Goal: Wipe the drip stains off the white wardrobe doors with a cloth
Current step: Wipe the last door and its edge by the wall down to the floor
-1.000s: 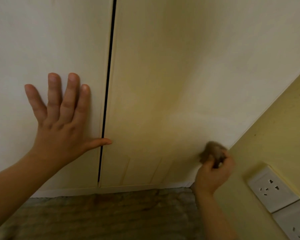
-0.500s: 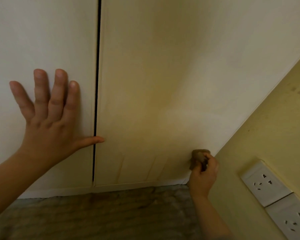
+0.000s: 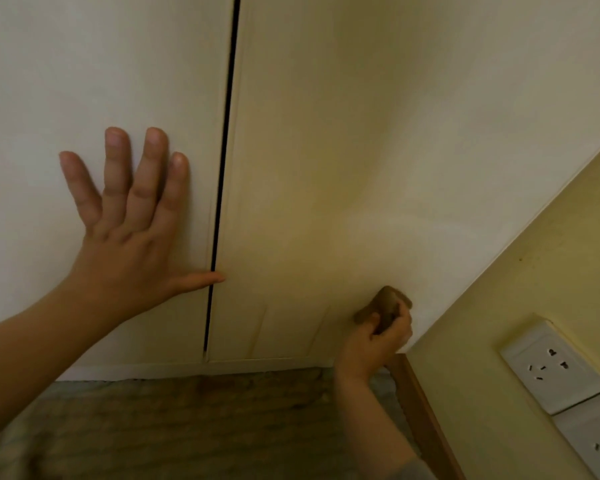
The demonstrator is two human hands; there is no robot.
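**Head view: mid-wipe, cloth [image 3: 385, 304] low on the right door [image 3: 326, 168]**

The brown cloth is bunched in my right hand [image 3: 371, 344], fingers curled round it, pressed low on the right door. Two drip streaks [image 3: 258, 329] run just left of it. My left hand [image 3: 125, 244] lies flat, fingers spread, on the left door [image 3: 66, 81]. Next, I judge: sweep leftward across those streaks.

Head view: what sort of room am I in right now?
Probably a bedroom in a home, seen low at floor level: tall white wardrobe doors meet a carpet-like floor, and a yellow painted wall beside them carries two wall sockets.
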